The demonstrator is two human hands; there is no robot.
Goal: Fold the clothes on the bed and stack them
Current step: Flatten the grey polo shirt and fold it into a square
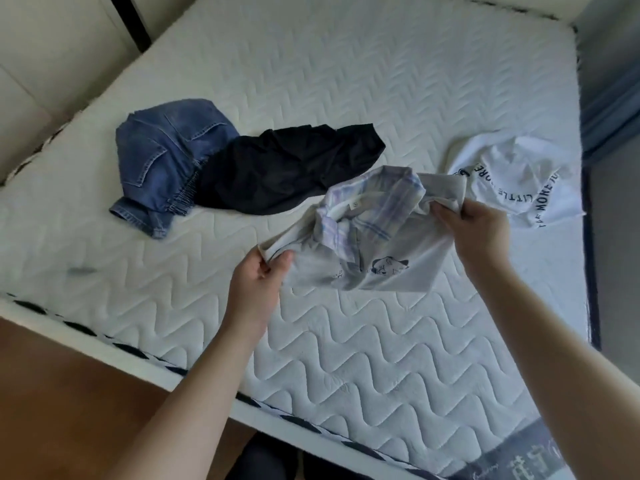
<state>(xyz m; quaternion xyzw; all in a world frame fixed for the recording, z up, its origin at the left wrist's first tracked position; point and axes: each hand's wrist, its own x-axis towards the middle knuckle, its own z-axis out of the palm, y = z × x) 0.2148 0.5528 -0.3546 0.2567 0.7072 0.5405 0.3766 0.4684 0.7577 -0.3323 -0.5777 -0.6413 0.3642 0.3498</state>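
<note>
A pale shirt (370,244) with a plaid collar and a small cartoon print hangs crumpled just above the quilted mattress (363,348). My left hand (258,285) pinches its left edge, and my right hand (476,230) grips its right edge, so the cloth is stretched between them. Blue denim shorts (161,161) lie crumpled at the left of the bed. A black garment (284,171) lies beside them, overlapping their edge. At the right lies a white T-shirt (516,178) with dark circular lettering.
The mattress's near edge with its dark striped trim (145,355) runs diagonally, with wooden floor (69,393) below it at the left. A padded headboard (45,64) stands at the upper left. A dark bed frame edge (588,237) runs along the right.
</note>
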